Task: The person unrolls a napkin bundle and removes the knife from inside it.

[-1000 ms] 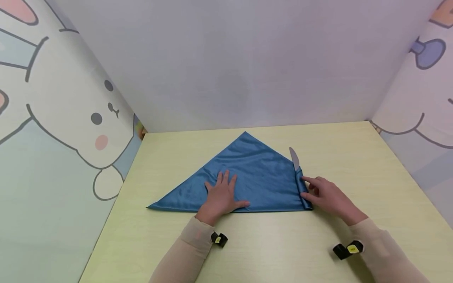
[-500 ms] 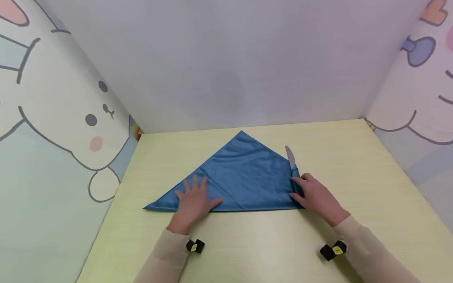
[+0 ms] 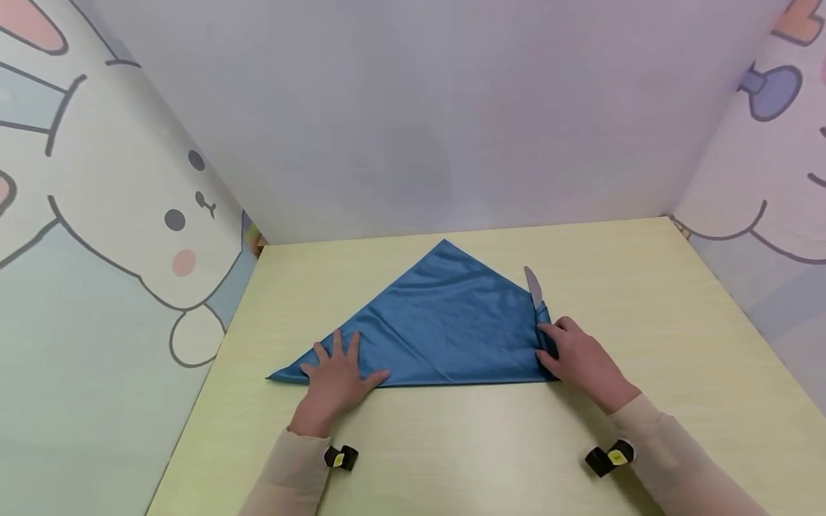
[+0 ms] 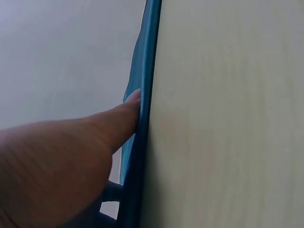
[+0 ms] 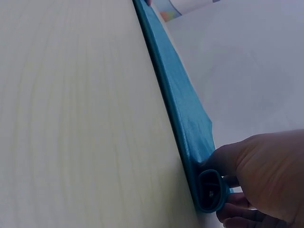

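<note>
A blue satiny cloth napkin, folded to a triangle, lies on the table with its point away from me. Its right corner is rolled up, and a knife's blade sticks out of the far end of that roll. My right hand holds the roll, thumb and fingers curled against it; the right wrist view shows the coiled end of the roll beside the fingers. With fingers spread, my left hand rests flat near the napkin's left corner. The rest of the knife is hidden in the cloth.
The pale wooden table ends at a plain whitish back panel. Side panels printed with cartoon animals, such as the left panel, stand on both sides. A small black device sits at each wrist.
My left hand has slid left along the napkin from near its middle toward the left corner. My right fingers have moved over the roll, which has turned slightly leftward.
</note>
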The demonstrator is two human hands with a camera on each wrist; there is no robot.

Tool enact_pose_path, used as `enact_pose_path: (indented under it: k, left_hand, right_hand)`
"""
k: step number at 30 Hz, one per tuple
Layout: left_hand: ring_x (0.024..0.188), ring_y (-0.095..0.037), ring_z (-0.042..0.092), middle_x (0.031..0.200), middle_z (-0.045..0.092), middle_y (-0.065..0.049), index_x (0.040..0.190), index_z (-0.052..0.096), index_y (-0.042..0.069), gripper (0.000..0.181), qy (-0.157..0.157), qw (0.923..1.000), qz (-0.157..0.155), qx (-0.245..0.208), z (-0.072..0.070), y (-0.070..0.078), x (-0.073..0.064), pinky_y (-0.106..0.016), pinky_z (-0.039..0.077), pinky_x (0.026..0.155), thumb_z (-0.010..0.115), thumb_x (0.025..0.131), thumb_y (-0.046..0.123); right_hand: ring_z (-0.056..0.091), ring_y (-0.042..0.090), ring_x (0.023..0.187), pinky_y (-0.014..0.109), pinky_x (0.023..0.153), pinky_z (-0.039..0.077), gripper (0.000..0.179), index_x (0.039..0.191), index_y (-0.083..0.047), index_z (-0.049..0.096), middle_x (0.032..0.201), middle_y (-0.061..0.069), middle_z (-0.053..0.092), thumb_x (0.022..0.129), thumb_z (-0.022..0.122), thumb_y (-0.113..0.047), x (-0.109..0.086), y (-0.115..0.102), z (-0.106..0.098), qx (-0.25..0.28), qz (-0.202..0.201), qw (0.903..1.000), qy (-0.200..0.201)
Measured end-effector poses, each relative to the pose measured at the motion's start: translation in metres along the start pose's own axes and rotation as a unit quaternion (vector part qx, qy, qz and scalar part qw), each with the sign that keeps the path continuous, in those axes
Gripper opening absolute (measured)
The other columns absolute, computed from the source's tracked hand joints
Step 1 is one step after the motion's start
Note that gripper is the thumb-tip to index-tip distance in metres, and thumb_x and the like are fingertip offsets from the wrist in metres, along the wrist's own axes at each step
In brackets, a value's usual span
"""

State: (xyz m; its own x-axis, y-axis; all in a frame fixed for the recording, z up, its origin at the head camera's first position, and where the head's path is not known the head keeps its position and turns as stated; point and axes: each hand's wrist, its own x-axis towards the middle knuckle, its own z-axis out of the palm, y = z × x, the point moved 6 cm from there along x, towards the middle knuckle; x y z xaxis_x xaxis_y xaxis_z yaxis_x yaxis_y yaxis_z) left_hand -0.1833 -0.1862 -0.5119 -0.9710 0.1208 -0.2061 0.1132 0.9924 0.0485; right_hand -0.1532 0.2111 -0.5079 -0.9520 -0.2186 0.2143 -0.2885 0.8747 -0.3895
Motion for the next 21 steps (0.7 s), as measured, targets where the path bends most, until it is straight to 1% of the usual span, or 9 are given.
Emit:
enact_pose_path:
  k: [7,12,17,21]
  left_hand:
    - [0.134,-0.061,0.014,0.156,0.014,-0.026,0.154,0.024,0.014,0.103,0.017,0.9998,0.005,0.000,0.0005,-0.0013,0.0014,-0.082,0.020,0.087,0.047,0.079,0.080]
    - [0.134,-0.061,0.015,0.156,0.014,-0.025,0.154,0.024,0.014,0.104,0.018,0.9998,0.004,0.000,0.0020,-0.0024,0.0016,-0.082,0.020,0.087,0.046,0.078,0.081]
    - [0.133,-0.061,0.017,0.156,0.016,-0.026,0.154,0.026,0.014,0.104,0.021,0.9998,0.003,0.005,0.0038,-0.0029,0.0007,-0.081,0.021,0.087,0.046,0.078,0.081]
    - [0.133,-0.061,0.017,0.155,0.017,-0.026,0.154,0.026,0.013,0.103,0.027,0.9996,0.004,0.004,0.0025,-0.0028,-0.0008,-0.081,0.021,0.088,0.048,0.079,0.080]
  right_hand:
    - [0.051,0.018,0.067,0.036,0.062,0.049,0.045,0.119,0.006,0.062,0.093,0.013,0.052,0.082,0.075,-0.017,-0.0006,0.0039,0.0000,0.008,0.019,0.9998,-0.005]
    - [0.052,0.018,0.068,0.036,0.062,0.048,0.045,0.119,0.005,0.062,0.092,0.013,0.055,0.082,0.074,-0.016,-0.0014,0.0053,-0.0011,0.009,0.026,0.9996,-0.003]
    - [0.052,0.019,0.069,0.036,0.062,0.048,0.044,0.120,0.004,0.062,0.094,0.014,0.057,0.082,0.073,-0.016,-0.0023,0.0067,-0.0027,0.007,0.035,0.9993,-0.010]
    - [0.053,0.020,0.072,0.037,0.064,0.048,0.044,0.121,0.003,0.061,0.095,0.014,0.058,0.083,0.071,-0.015,-0.0025,0.0090,-0.0035,0.015,0.042,0.9989,-0.016]
